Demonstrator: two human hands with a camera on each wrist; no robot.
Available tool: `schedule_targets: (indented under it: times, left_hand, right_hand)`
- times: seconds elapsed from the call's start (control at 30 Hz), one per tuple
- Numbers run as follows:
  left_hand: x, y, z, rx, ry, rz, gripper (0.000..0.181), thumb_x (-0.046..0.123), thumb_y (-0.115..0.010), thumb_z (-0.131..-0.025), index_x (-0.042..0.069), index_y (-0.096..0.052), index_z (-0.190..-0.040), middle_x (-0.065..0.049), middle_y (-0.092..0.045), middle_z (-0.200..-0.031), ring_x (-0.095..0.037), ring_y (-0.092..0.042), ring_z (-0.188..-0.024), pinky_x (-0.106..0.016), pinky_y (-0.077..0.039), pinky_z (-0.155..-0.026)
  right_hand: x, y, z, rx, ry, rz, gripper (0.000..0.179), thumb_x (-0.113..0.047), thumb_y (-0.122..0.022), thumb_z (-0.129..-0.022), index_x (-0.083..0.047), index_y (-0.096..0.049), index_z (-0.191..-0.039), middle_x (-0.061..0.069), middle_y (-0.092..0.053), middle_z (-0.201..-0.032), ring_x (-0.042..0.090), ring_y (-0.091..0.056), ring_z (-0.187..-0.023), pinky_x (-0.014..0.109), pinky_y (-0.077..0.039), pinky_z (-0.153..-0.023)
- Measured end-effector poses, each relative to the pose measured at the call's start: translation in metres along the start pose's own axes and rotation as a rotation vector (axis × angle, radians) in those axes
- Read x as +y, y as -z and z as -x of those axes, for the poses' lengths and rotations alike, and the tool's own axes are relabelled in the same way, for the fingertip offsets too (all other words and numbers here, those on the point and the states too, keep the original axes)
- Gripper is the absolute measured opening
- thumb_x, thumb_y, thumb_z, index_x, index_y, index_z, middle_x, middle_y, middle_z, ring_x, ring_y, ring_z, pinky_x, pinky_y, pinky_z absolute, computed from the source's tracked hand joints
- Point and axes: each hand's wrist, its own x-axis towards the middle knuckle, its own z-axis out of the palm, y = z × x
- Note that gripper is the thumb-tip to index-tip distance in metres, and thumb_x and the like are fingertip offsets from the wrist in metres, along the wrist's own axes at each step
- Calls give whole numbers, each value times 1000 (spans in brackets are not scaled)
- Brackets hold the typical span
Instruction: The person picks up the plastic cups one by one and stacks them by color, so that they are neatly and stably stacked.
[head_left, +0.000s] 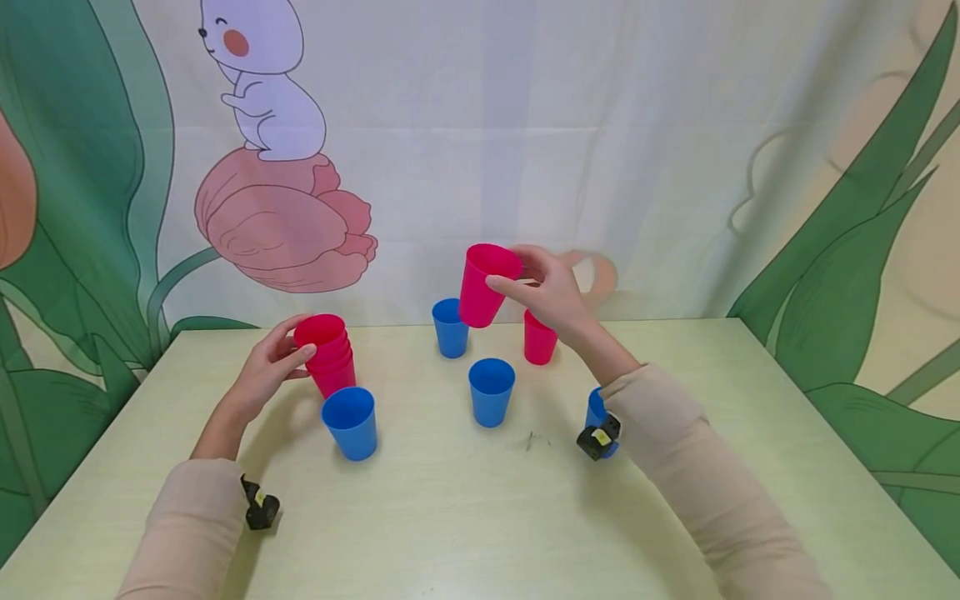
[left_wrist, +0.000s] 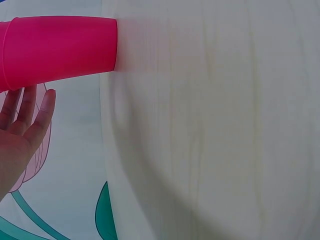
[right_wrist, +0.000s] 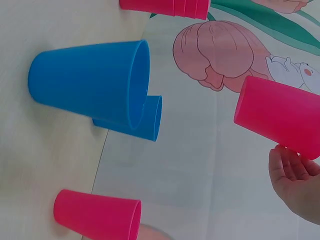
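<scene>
My right hand holds a pink plastic cup upright but slightly tilted in the air, thumb on the near side and fingers on the far side. In the right wrist view the raised cup is well off the tabletop. At the left, my left hand grips a stack of nested pink cups near its top. The stack's base rests on the table in the left wrist view. A blue cup stands just in front of the stack.
On the pale table, a blue cup stands in the middle, another blue cup behind it, and a single pink cup to their right. My right forearm partly hides a blue cup. A printed curtain hangs behind.
</scene>
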Motion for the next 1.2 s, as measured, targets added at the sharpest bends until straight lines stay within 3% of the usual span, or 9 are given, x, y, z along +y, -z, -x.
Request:
schedule_targets:
  times: [0.6, 0.87, 1.2]
  left_hand:
    - [2, 0, 1, 4, 14, 2, 65, 32, -56, -91, 18, -24, -146, -7, -45, -124, -12, -49, -102, -30, -51, -81]
    - [3, 0, 1, 0, 18, 0, 66, 32, -55, -92, 16, -23, -146, -11, -44, -127, -13, -49, -103, -30, -51, -82]
    - [-1, 1, -1, 0, 8, -6, 64, 33, -56, -91, 17, -24, -145, -7, -45, -125, -15, -49, -103, -32, -51, -82]
  right_hand:
    - [-16, -42, -14, -46, 36, -88, 57, -29, -69, -81, -13, -47, -131, 3, -55, -119, 19, -54, -104, 34, -50, -80]
    - [-21, -58, -21, -55, 32, -91, 58, -29, -70, -81, -12, -47, -131, 4, -55, -119, 19, -54, -102, 34, -51, -79]
    - [-36, -80, -28, -83, 55, -84, 58, -31, -70, -80, -12, -47, -130, 4, -56, -116, 18, -55, -99, 28, -52, -73]
